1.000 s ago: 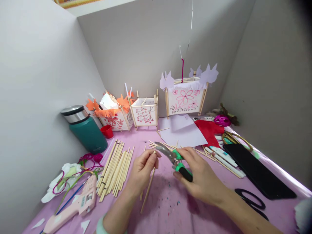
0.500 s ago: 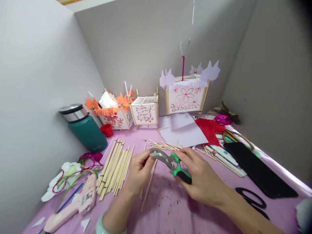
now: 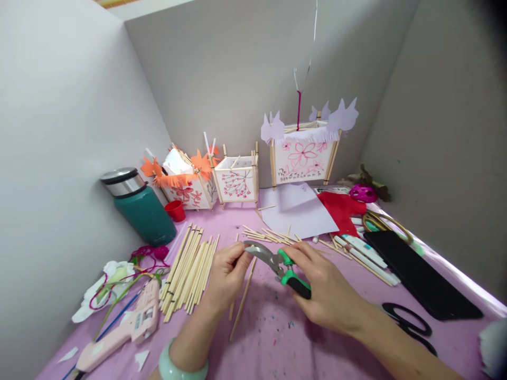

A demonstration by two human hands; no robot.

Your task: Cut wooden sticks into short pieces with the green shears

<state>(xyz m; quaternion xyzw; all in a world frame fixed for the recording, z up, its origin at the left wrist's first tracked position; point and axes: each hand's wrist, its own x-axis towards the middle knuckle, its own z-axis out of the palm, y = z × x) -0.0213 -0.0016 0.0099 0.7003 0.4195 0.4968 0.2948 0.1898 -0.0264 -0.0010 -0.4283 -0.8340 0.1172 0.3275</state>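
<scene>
My right hand (image 3: pixel 322 285) is wrapped around the green and black handles of a pair of pruning shears (image 3: pixel 291 277). The shears' curved metal blades point left and reach the fingertips of my left hand (image 3: pixel 229 269). Thumb and forefinger of that hand are pinched together at the blade tips; anything between them is hidden. Just below the blades a thin wooden stick (image 3: pixel 242 302) slants across the pink tabletop. A second thin stick (image 3: pixel 232 311) shows partly from behind my left hand. Beyond the hands lie several short cut sticks (image 3: pixel 269 235).
Bundled wooden sticks (image 3: pixel 186 274) and a pink glue gun (image 3: pixel 130 330) lie left, near a teal bottle (image 3: pixel 144 214) and a red cup (image 3: pixel 175 211). Decorated paper lanterns (image 3: pixel 236 184) line the back wall. On the right are markers (image 3: pixel 366 258), a black phone (image 3: pixel 422 274) and black-handled scissors (image 3: pixel 410 322).
The view has shifted very slightly. Both hands and the shears keep nearly the same pose, with the blades still at my left fingertips.
</scene>
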